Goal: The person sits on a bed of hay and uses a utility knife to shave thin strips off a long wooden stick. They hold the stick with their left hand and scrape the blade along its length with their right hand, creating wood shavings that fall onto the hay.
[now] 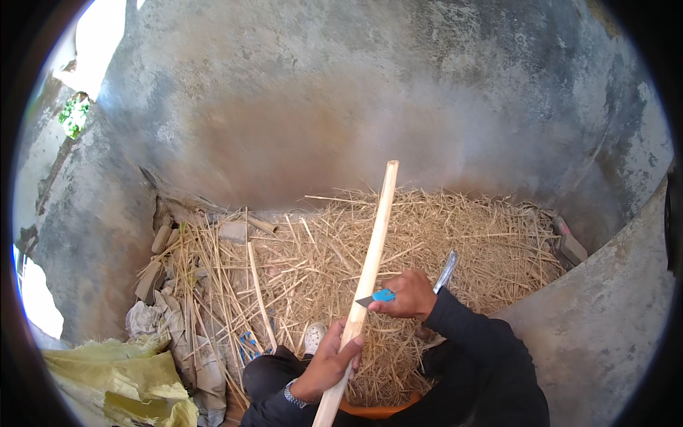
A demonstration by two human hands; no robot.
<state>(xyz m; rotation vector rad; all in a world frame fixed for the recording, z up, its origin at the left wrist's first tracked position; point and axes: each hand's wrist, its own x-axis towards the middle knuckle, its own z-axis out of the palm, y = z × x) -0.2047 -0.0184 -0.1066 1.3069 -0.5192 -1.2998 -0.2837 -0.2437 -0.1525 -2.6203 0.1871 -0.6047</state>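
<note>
A long, pale wooden strip (pixel 378 237) slants up and away in front of me, its far end near the back wall. My left hand (pixel 333 359) is wrapped round its lower part, thumb on top. Just above that grip, my right hand (pixel 404 293) is closed on a blue-handled utility knife (pixel 385 294). The knife's grey blade points left and lies against the strip's face. A thin silvery object (pixel 446 271) sticks up beside my right wrist; whether it is attached to the sleeve I cannot tell.
Straw and wood shavings (pixel 469 245) cover the floor. Thin sticks (pixel 206 299) lie at the left, near a yellow-green sack (pixel 128 381) and grey cloth (pixel 160 320). A concrete wall (pixel 341 92) stands behind. Bricks (pixel 569 245) sit in the right corner. An orange rim (pixel 380 411) shows below me.
</note>
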